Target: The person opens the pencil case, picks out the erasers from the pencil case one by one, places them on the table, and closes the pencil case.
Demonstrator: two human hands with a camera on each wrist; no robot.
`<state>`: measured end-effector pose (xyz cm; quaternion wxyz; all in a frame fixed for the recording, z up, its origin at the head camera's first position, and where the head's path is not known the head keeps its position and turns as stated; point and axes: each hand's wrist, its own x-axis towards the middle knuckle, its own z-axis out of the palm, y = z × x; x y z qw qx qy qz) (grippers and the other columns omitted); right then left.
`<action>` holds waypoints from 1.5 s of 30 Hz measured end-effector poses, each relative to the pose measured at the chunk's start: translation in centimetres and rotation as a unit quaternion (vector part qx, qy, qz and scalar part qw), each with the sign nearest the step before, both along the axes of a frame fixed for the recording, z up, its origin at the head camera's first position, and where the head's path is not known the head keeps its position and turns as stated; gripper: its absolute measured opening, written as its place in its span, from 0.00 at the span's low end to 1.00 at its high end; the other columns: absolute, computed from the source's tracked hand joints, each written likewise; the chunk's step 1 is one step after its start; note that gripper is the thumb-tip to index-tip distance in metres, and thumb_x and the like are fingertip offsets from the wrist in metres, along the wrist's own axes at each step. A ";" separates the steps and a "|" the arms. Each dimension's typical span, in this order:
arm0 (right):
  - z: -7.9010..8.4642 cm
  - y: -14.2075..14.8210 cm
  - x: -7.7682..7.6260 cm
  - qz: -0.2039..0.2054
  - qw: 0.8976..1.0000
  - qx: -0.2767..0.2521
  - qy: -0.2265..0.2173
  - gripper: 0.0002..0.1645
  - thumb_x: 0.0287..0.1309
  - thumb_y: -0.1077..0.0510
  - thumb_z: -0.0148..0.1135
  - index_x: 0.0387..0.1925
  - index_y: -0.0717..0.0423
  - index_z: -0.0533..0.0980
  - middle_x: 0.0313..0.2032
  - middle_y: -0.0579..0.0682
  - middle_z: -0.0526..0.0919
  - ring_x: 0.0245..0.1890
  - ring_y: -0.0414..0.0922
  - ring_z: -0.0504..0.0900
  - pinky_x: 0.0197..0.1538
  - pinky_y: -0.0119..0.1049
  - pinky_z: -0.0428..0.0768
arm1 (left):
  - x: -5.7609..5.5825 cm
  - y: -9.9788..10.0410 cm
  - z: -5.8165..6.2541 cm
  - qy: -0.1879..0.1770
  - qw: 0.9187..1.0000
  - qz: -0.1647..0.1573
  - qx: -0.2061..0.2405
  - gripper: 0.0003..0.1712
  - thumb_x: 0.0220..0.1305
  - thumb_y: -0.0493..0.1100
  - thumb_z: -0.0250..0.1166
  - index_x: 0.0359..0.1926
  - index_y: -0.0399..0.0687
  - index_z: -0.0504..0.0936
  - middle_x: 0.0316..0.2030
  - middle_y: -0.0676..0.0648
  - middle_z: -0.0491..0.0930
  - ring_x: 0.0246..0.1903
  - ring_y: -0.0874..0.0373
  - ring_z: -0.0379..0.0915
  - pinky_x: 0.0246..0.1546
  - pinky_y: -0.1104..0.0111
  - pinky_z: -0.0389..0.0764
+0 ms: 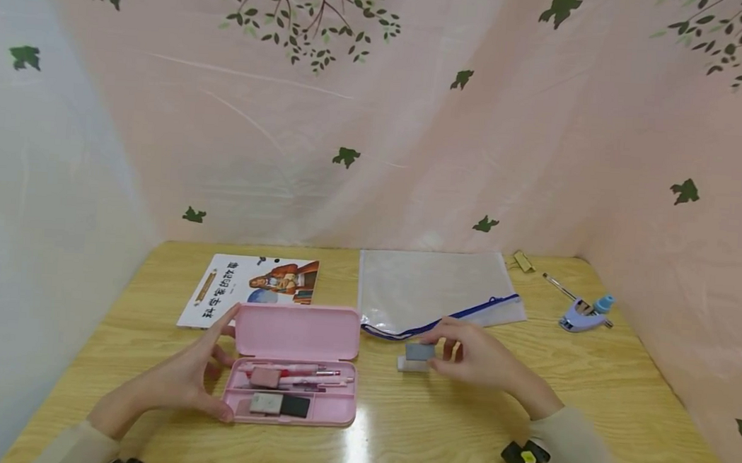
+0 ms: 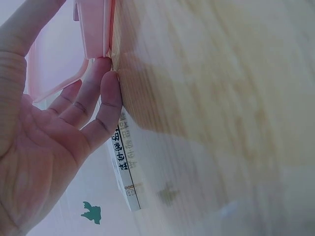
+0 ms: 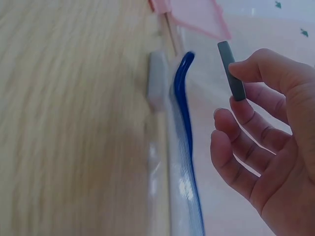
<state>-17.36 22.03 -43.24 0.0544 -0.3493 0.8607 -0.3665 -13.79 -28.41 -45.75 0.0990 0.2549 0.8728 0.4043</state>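
A pink pencil case [image 1: 297, 332] lies with its lid raised, holding pens [image 1: 311, 382] and several erasers. My left hand [image 1: 186, 376] spreads along its left side, thumb at the front corner and index finger at the lid. In the left wrist view, fingertips [image 2: 112, 91] rest right by the case and the tabletop. Between thumb and fingers, my right hand [image 1: 475, 355] pinches a dark grey eraser [image 1: 419, 352]. The right wrist view shows this eraser [image 3: 231, 71] edge-on, raised above the table. A white eraser [image 1: 412, 365] lies on the table just below it.
Behind the right hand lies a clear zip pouch [image 1: 431, 285] with a blue zipper. A booklet [image 1: 227, 286] lies behind the pencil case. At the right are a binder clip [image 1: 524, 261], a pen [image 1: 557, 285] and a lavender tool with a blue cap [image 1: 579, 316].
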 end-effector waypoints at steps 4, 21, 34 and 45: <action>-1.1 1.8 0.0 -0.015 1.000 0.015 0.002 0.15 0.59 0.62 0.71 0.48 0.49 0.83 0.43 0.43 0.81 0.32 0.39 0.79 0.32 0.32 0.82 | 0.0 0.0 0.1 0.000 1.000 -0.002 0.000 0.86 0.36 0.56 0.87 0.81 0.66 0.28 0.65 0.35 0.60 0.44 0.56 0.77 0.43 0.64 0.83; -3.3 5.8 -0.4 -0.028 0.998 0.048 -0.019 0.15 0.59 0.61 0.72 0.49 0.53 0.83 0.38 0.42 0.80 0.31 0.36 0.75 0.33 0.31 0.78 | 0.3 0.0 0.6 0.002 1.000 -0.001 -0.006 0.86 0.37 0.55 0.87 0.81 0.65 0.28 0.65 0.35 0.59 0.43 0.55 0.78 0.43 0.65 0.84; -3.5 6.3 -0.6 -0.010 0.998 0.056 -0.037 0.15 0.64 0.59 0.68 0.51 0.55 0.83 0.41 0.45 0.78 0.32 0.38 0.72 0.33 0.29 0.74 | 0.1 0.1 0.3 -0.017 1.000 -0.002 -0.001 0.86 0.37 0.56 0.87 0.80 0.68 0.28 0.66 0.34 0.58 0.45 0.52 0.77 0.44 0.64 0.83; -1.9 6.1 0.4 -0.039 0.993 0.094 -0.052 0.24 0.66 0.55 0.68 0.60 0.60 0.78 0.48 0.49 0.78 0.36 0.37 0.73 0.37 0.31 0.77 | 0.1 0.2 0.5 -0.023 1.000 -0.001 -0.002 0.85 0.38 0.54 0.87 0.80 0.68 0.28 0.66 0.35 0.59 0.45 0.52 0.77 0.44 0.64 0.83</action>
